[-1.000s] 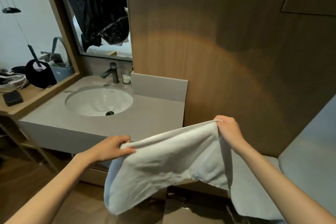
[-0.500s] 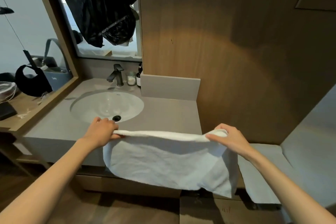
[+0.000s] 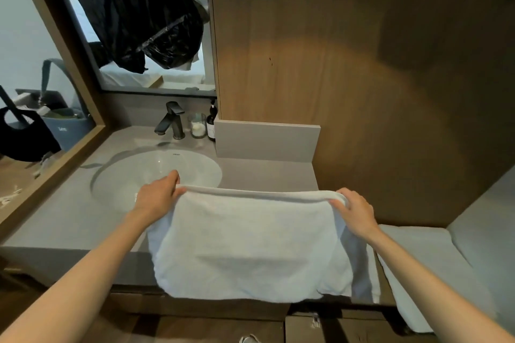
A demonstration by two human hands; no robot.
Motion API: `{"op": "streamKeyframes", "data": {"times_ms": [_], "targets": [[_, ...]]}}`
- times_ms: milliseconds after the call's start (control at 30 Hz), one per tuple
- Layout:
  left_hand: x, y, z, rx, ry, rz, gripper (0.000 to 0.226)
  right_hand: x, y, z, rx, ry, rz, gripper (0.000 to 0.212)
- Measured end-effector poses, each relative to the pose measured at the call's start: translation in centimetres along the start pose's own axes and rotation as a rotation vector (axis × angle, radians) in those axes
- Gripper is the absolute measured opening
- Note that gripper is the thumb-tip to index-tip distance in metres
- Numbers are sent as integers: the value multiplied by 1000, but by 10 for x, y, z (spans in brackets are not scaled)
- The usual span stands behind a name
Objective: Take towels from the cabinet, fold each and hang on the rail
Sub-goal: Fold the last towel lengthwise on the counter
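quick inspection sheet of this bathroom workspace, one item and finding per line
surface: grey countertop with a white sink set in it
job's things: white towel folded over at the top, hanging in front of the counter edge; rail and cabinet not in view
clutter: black faucet, glass jar and dark pump bottle at the counter's back
grippers: left hand grips the towel's top left end; right hand grips its top right end
cables: nothing seen
surroundings: mirror behind the sink, wood panel wall to its right
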State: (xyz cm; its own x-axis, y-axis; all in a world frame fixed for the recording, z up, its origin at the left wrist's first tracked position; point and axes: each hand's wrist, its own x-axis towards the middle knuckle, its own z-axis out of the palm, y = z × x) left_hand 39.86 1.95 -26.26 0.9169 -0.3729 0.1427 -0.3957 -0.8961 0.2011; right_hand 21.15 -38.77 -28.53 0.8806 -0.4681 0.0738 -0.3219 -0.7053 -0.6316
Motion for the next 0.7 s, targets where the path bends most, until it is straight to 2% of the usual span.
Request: {"op": "streamKeyframes", "data": {"times_ms": [233,367,500,700], "targets": [[100,8,37,151,-35,-99,15,93,14,39,-47,7,91,12],[153,8,63,181,-108,-116,12,142,28,52,-131,-32,142,15],[192,6,95,134,-131,-174,10,177,35,64,-226,-70,176,18],[215,5,122,103,-128,-220,17,207,45,82,-218,-78,241,12]]}}
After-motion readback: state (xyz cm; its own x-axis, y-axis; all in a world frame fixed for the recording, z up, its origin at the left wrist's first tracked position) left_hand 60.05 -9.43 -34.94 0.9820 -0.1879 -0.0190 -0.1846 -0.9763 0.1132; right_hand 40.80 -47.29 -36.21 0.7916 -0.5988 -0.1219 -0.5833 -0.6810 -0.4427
